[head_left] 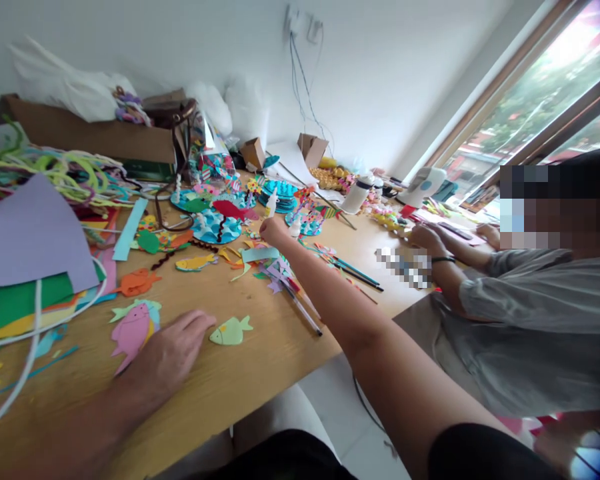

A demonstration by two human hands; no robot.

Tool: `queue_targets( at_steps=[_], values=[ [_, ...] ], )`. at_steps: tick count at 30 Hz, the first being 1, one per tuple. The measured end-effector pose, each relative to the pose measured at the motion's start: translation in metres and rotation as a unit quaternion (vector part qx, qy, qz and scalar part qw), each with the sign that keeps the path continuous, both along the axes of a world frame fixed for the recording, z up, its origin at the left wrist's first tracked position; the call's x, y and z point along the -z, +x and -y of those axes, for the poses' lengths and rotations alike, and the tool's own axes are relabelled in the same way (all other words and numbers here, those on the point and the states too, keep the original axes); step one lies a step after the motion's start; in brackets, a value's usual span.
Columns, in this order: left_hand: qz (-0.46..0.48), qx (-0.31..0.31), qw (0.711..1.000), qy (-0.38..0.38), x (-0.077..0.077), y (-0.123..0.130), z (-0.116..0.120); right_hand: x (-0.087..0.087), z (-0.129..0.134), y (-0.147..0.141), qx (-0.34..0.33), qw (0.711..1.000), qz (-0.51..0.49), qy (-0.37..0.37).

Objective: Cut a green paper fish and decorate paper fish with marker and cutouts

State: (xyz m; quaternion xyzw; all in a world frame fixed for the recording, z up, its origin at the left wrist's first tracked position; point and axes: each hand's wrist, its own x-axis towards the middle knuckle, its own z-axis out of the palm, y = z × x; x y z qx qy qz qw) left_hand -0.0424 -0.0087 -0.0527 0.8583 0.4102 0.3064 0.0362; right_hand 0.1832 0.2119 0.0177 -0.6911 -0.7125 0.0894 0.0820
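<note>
My left hand (180, 347) rests on the table with its fingers stretched forward and holds nothing that I can see. Just beyond its fingertips lies a pale green paper fish (231, 331). Beside its wrist are a pink paper fish (131, 328) and other paper cut-outs, partly covered by the hand. My right hand (274, 231) reaches far across the table, its fingers closed around the lower part of a small white glue bottle (273, 201). The bottle stands upright, nozzle up. A red paper fish (233, 210) on a blue decorated disc (217, 230) is left of that hand.
Purple and green paper sheets (25, 233) and pipe cleaners crowd the left side. Paper scraps, pens (305, 313) and brushes (357, 272) lie under and beside my right forearm. Boxes (95, 143) stand along the wall. A person in a grey shirt (545, 320) works at right.
</note>
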Motion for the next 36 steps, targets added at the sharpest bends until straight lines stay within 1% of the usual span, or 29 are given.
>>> queue_targets(
  at_steps=[3,6,12,15,18,21,23,26,27,28,29,31,32,33,34,36],
  values=[
    [-0.002,-0.015,1.000,-0.007,0.006,0.000,0.000,-0.004,0.000,-0.003,0.006,1.000,0.016,-0.002],
    [0.002,-0.031,0.999,-0.015,0.009,-0.001,-0.001,-0.008,0.000,-0.004,0.006,1.000,0.024,-0.015],
    [0.002,-0.012,1.000,-0.020,0.011,-0.003,-0.001,-0.008,-0.003,-0.005,0.000,0.999,0.022,-0.044],
    [0.007,-0.010,1.000,-0.022,0.011,-0.002,-0.001,-0.009,-0.003,-0.006,0.003,0.999,0.007,-0.043],
    [0.014,-0.007,1.000,-0.024,0.005,0.000,0.000,-0.012,0.002,-0.004,0.000,0.999,-0.024,-0.029],
    [0.038,-0.010,0.999,-0.011,-0.008,0.003,0.000,-0.015,0.018,-0.001,-0.020,0.997,-0.075,-0.007],
    [0.064,-0.012,0.998,-0.018,-0.017,0.004,0.001,-0.018,0.038,0.000,-0.048,0.991,-0.122,-0.003],
    [0.119,-0.031,0.988,-0.096,-0.031,0.007,0.002,-0.021,0.078,-0.001,-0.090,0.975,-0.202,-0.031],
    [0.143,-0.043,0.980,-0.129,-0.035,0.008,0.002,-0.022,0.093,-0.002,-0.103,0.964,-0.240,-0.046],
    [0.169,-0.054,0.971,-0.160,-0.040,0.010,0.002,-0.024,0.106,-0.003,-0.104,0.931,-0.339,-0.084],
    [0.197,-0.064,0.960,-0.188,-0.045,0.013,0.002,-0.026,0.119,-0.004,-0.103,0.892,-0.425,-0.116],
    [0.247,-0.074,0.937,-0.236,-0.057,0.020,0.001,-0.028,0.141,-0.007,-0.100,0.825,-0.536,-0.149],
    [0.258,-0.073,0.929,-0.256,-0.063,0.024,0.001,-0.028,0.149,-0.008,-0.102,0.803,-0.567,-0.155],
    [0.261,-0.073,0.923,-0.273,-0.069,0.028,0.001,-0.028,0.157,-0.009,-0.105,0.788,-0.587,-0.153],
    [0.265,-0.072,0.917,-0.290,-0.074,0.033,0.000,-0.027,0.163,-0.010,-0.110,0.780,-0.599,-0.147],
    [0.288,-0.068,0.907,-0.299,-0.081,0.042,0.000,-0.023,0.175,-0.014,-0.125,0.777,-0.604,-0.122]
  ],
)
